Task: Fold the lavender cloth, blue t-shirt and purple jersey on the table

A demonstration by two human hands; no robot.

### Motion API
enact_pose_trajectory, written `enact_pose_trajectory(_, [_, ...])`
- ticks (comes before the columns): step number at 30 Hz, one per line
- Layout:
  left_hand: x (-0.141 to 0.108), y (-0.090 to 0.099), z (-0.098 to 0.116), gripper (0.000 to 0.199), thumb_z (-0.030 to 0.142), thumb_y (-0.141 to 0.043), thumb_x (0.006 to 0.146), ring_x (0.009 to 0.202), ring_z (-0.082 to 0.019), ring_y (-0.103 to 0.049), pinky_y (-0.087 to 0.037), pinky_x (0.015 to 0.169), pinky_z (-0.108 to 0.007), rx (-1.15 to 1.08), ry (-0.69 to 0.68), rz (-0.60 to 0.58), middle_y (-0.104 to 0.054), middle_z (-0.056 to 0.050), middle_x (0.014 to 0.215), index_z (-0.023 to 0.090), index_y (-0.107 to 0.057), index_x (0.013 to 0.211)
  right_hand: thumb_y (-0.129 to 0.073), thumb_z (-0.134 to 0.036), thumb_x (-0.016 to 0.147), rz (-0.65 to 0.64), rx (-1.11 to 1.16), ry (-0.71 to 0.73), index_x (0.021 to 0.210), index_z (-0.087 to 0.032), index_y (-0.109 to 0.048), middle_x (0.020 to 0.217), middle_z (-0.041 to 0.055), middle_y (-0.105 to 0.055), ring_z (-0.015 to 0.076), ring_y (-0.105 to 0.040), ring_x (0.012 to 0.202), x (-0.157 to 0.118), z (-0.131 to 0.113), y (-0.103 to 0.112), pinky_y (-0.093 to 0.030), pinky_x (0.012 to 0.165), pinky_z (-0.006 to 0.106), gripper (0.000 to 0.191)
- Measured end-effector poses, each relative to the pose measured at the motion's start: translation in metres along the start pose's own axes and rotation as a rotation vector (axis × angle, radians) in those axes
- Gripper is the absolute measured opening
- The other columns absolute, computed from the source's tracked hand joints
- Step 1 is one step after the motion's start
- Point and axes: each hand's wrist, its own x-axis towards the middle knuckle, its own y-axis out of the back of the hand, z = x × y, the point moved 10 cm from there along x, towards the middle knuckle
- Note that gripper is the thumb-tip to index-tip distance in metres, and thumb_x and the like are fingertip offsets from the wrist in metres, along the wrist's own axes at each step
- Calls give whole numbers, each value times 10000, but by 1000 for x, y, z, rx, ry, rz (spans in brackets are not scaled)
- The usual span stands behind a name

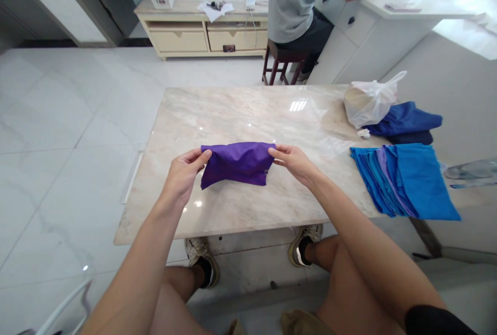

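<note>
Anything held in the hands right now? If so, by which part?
Yes: a folded purple cloth, held at its two short ends, near the top edge, by the left hand and the right hand.

The purple cloth [236, 165] is thin, smooth and faintly sheeny; the tabletop [229, 112] is polished marble-like stone (glossy enough to mirror the lights); the bag [368, 102] is crinkled translucent plastic; the stool [283, 60] is dark wood.
</note>
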Motion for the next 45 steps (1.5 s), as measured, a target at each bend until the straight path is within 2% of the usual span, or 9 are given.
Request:
enact_pose_trajectory(3, [3, 4, 0, 594, 642, -1043, 573, 783, -150, -644, -510, 762, -283, -4, 2, 19, -825, -52, 899, 187, -874, 915, -1010, -599, 685, -37, 10, 20, 1062, -206, -878, 1135, 75, -882, 261, -790, 1115, 3, -5, -6, -580, 1080, 422, 561])
enact_pose_trajectory(8, [6, 11, 13, 567, 605, -1035, 596, 884, -188, -686, -523, 826, -311, -13, -63, 76, -825, -50, 920, 192, -868, 948, -1008, -615, 685, 187, -39, 127, 1031, -195, -869, 1073, 90, -879, 283, -795, 1094, 6, -25, 27, -608, 1020, 415, 561])
enact_pose_trajectory(12, [5, 0, 12, 592, 577, -1083, 520, 874, -182, -684, -521, 806, -300, -116, -63, 68, -830, -41, 928, 195, -867, 917, -986, -680, 693, 260, -58, 95, 1033, -197, -833, 1060, 89, -876, 280, -788, 1102, 4, -23, 39, -592, 1018, 405, 610])
enact_pose_trajectory(15, [4, -10, 8, 583, 569, -1098, 498, 772, -145, -634, -481, 715, -272, -159, -43, 63, -809, -27, 867, 192, -861, 874, -968, -704, 712, 182, -49, 1, 1039, -211, -798, 985, 71, -873, 265, -792, 1052, 2, -7, 27, -584, 1018, 420, 615])
enact_pose_trajectory(20, [7, -12, 7, 505, 529, -1092, 536, 702, -116, -578, -448, 650, -253, -169, -45, 60, -774, -8, 808, 201, -850, 834, -1068, -489, 629, -80, 19, -73, 1060, -225, -854, 1064, 80, -887, 274, -808, 1083, 2, 4, -7, -579, 1095, 459, 549])
enact_pose_trajectory(28, [11, 4, 12, 452, 504, -1068, 590, 758, -122, -600, -469, 703, -264, -115, -92, 99, -799, -22, 896, 217, -862, 872, -1042, -544, 674, 145, 90, 113, 1033, -231, -892, 1109, 67, -888, 294, -806, 1143, 5, -24, 30, -594, 1134, 468, 499])
enact_pose_trajectory(33, [12, 0, 17, 422, 516, -1019, 656, 874, -176, -673, -545, 858, -325, -28, -167, 89, -794, -33, 924, 212, -842, 889, -929, -549, 841, 290, -122, 385, 1020, -247, -862, 1134, 60, -852, 293, -781, 1145, -6, -55, 47, -605, 1098, 489, 358])
enact_pose_trajectory(40, [11, -10, 47, 367, 510, -923, 795, 1262, -275, -712, -592, 1008, -371, 169, -443, 64, -746, -113, 1373, 205, -733, 872, -852, -471, 961, 369, -378, 753, 903, -275, -730, 1335, 71, -815, 309, -717, 1334, -38, -104, 50, -498, 1249, 584, 238])
enact_pose_trajectory(45, [15, -18, 45, 384, 549, -841, 913, 1032, -225, -749, -612, 964, -362, 173, -454, -6, -785, -63, 1043, 238, -617, 886, -873, -598, 927, 341, -269, 699, 900, -274, -705, 1051, 54, -843, 281, -798, 1096, -41, -97, 49, -624, 1095, 507, 366])
